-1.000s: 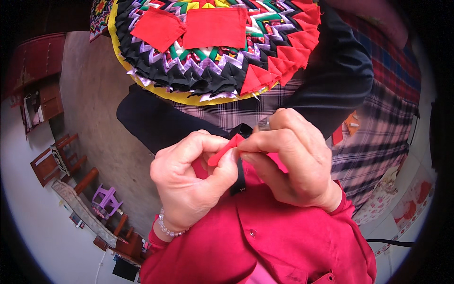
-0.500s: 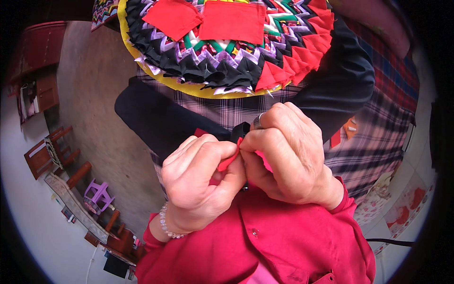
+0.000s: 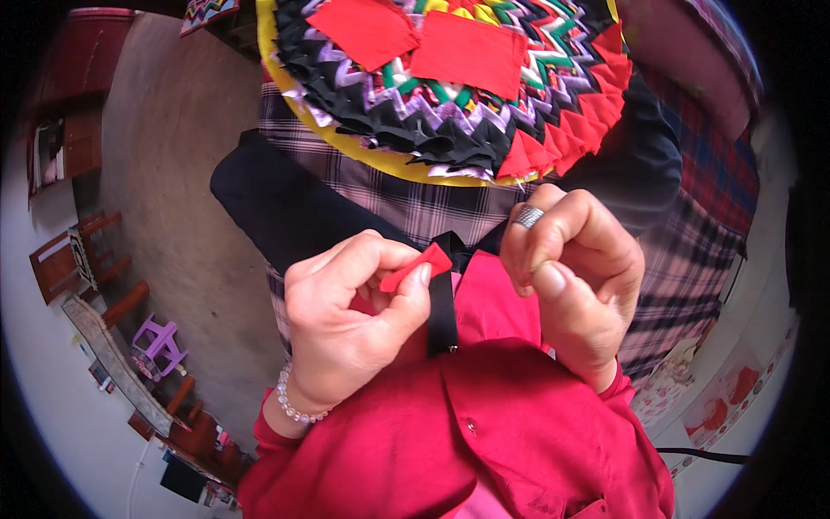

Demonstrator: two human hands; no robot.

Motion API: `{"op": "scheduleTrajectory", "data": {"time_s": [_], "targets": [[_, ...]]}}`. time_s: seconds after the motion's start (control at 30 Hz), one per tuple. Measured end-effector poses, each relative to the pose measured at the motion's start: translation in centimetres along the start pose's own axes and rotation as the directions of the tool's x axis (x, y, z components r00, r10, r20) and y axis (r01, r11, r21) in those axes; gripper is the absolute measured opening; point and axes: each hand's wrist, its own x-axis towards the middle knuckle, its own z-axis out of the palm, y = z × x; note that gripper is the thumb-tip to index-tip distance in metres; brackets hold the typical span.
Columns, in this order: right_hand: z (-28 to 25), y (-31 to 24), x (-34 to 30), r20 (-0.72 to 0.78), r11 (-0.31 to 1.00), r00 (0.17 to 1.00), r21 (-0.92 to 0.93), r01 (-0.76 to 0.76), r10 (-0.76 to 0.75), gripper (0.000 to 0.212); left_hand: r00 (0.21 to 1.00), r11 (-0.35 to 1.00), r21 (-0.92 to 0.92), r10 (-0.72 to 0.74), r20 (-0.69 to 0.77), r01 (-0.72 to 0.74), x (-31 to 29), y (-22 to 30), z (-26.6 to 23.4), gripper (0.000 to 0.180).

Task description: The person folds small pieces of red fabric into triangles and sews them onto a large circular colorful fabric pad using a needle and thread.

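My left hand (image 3: 354, 303), with a beaded bracelet at its wrist, pinches a small folded piece of red cloth (image 3: 419, 268) between thumb and fingers. To its right and apart from it, my right hand (image 3: 575, 272) is closed in a pinch, a wide metal thimble ring on one finger. Whatever its fingertips hold is too small to make out. Beyond both hands lies a round patchwork piece (image 3: 450, 130) with a yellow edge and rings of folded cloth triangles. Two flat red cloth pieces rest on it, a left one (image 3: 367, 33) and a right one (image 3: 471, 54).
Plaid cloth (image 3: 346, 130) spreads beneath the patchwork. A black strap (image 3: 442, 316) hangs between my hands in front of my red top. At the left, past the bare floor (image 3: 190, 173), stand a purple plastic stool (image 3: 158, 348) and wooden furniture (image 3: 56, 268).
My hands were together at the red cloth; now my right hand has drawn away to the right. The folded cloth stays in my left hand. The patchwork appears farther right in view.
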Motion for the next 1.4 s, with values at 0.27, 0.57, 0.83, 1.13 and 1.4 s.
{"op": "scheduleTrajectory", "data": {"time_s": [0.27, 0.57, 0.83, 1.13, 1.4], "targets": [[5.2, -1.2, 6.0, 0.349, 0.782, 0.912, -0.499, 0.374, -0.214, 0.008, 0.926, 0.727, -0.600, -0.374, 0.060, 0.332, -1.2, -1.5, -3.3, 0.005], [4.6, 2.7, 4.8, 0.197, 0.920, 0.972, -0.390, -0.042, 0.127, 0.004, 0.938, 0.628, -0.727, -0.340, 0.064, 0.277, -2.2, -2.9, -4.2, 0.006], [2.6, 2.8, 3.6, 0.251, 0.928, 0.896, -0.024, -0.371, 0.365, 0.016, 0.931, 0.650, -0.682, -0.339, 0.134, 0.335, -0.9, -1.9, -3.8, 0.006], [1.7, 2.0, 2.8, 0.218, 0.939, 0.915, -0.132, -0.317, 0.340, 0.013, 0.917, 0.666, -0.635, -0.343, 0.206, 0.392, -0.1, -1.0, -2.8, 0.006], [1.4, 2.8, 1.8, 0.142, 0.962, 0.968, -0.208, -0.178, 0.209, 0.009, 0.917, 0.680, -0.616, -0.330, 0.226, 0.396, 0.3, -0.6, -2.3, 0.004]]}}
